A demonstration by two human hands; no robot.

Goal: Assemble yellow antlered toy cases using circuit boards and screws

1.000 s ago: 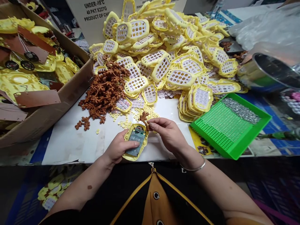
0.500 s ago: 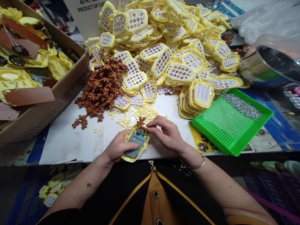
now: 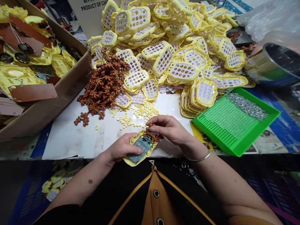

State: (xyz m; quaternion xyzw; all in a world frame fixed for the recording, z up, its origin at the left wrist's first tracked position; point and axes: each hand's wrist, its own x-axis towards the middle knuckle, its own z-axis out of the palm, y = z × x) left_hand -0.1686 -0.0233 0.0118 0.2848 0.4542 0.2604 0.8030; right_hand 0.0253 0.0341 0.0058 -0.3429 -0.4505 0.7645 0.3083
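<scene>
Left hand [image 3: 125, 147] is clamped on the shell [image 3: 131, 162], thumb pressed over the grey board [image 3: 143, 143] seated inside it. Right hand [image 3: 172, 129] pinches a brown antler [image 3: 156, 137] between thumb and fingers, at the far right end of the shell. One part of the antler lies over the shell's rim; whether it is seated there cannot be told, since fingers cover part of it. Wires show on the board beside the antler. A bangle [image 3: 199, 160] circles the right wrist, right of the shell.

Lower than the shell and to its left, under the table edge, lie loose yellow parts [image 3: 55, 184]. A white sheet [image 3: 70, 137] covers the table around the shell. Just beyond the shell, small yellow rings [image 3: 146, 109] are scattered on that sheet. Right of the shell sits a green tray [image 3: 241, 150], slotted, with silver bits [image 3: 247, 106] gathered along its far side. Beyond the shell to the left, an antler pile [image 3: 103, 87] stands; beyond it to the right, a stack [image 3: 205, 92] of yellow covers.

Far left of the shell is a carton [image 3: 70, 78] filled with yellow halves, speakers and copper-coloured plates. Farther beyond the shell rises a heap [image 3: 182, 71] of covers; far right, a metal pot [image 3: 264, 68] and, past it, clear plastic [image 3: 269, 22].
</scene>
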